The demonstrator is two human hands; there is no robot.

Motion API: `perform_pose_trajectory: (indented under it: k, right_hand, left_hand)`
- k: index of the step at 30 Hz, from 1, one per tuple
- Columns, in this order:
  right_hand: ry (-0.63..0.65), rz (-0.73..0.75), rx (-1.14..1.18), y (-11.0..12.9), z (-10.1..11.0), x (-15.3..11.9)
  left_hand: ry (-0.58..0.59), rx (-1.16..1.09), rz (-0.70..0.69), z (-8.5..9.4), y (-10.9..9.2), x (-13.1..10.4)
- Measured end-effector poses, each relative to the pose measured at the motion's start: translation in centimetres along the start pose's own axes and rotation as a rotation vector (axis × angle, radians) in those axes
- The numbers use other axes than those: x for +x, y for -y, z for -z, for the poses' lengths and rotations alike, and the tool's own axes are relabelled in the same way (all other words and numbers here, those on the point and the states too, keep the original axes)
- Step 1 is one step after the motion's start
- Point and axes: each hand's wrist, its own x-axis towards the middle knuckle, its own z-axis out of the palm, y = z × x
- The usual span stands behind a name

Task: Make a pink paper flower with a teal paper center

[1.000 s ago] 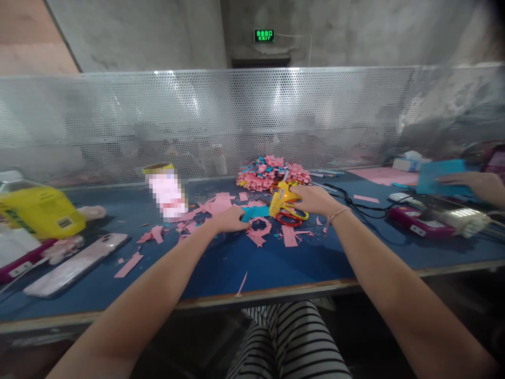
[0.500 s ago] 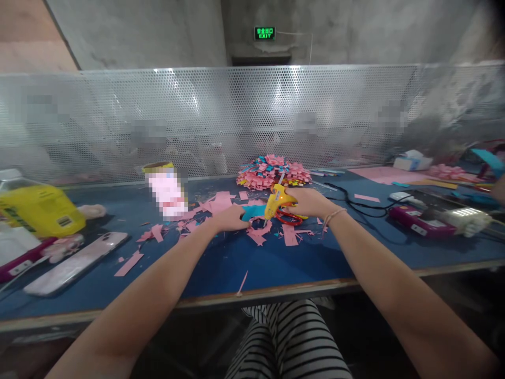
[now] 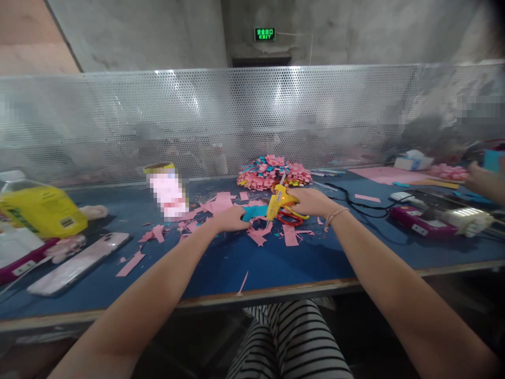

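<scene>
My left hand (image 3: 232, 218) is closed on a strip of blue paper (image 3: 255, 212) above the table. A yellow glue gun (image 3: 276, 201) is gripped in my right hand (image 3: 305, 201), its nozzle pointing down close to the blue strip's right end. Whether the nozzle touches the strip I cannot tell. Red-handled scissors (image 3: 290, 216) lie just below my right hand, partly hidden. Pink paper scraps (image 3: 258, 235) are spread under and around both hands. Behind them sits a heap of pink and blue paper flowers (image 3: 272, 171).
At left are a pink phone (image 3: 81, 263) and a yellow jug (image 3: 41, 208). A propped bright-screened phone (image 3: 169, 193) stands near the perforated metal screen (image 3: 213, 121). On the right are a black cable (image 3: 357, 205), a purple power strip (image 3: 418, 221) and another person's hand (image 3: 485, 176).
My hands stay almost in place, with the glue gun and blue strip barely shifted. At the far right, another person's hand has come into view.
</scene>
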Motion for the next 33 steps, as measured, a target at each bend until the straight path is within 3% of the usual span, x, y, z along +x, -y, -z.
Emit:
perform_pose_trajectory:
  k: [16, 33]
  right_hand:
    - [-0.04, -0.034, -0.031, 0.0, 0.2, 0.0]
    - [0.052, 0.065, 0.128, 1.3, -0.7, 0.5]
  left_hand:
    - [0.014, 0.034, 0.0, 0.0, 0.2, 0.1]
    - [0.096, -0.22, 0.011, -0.4, 1.6, 0.5]
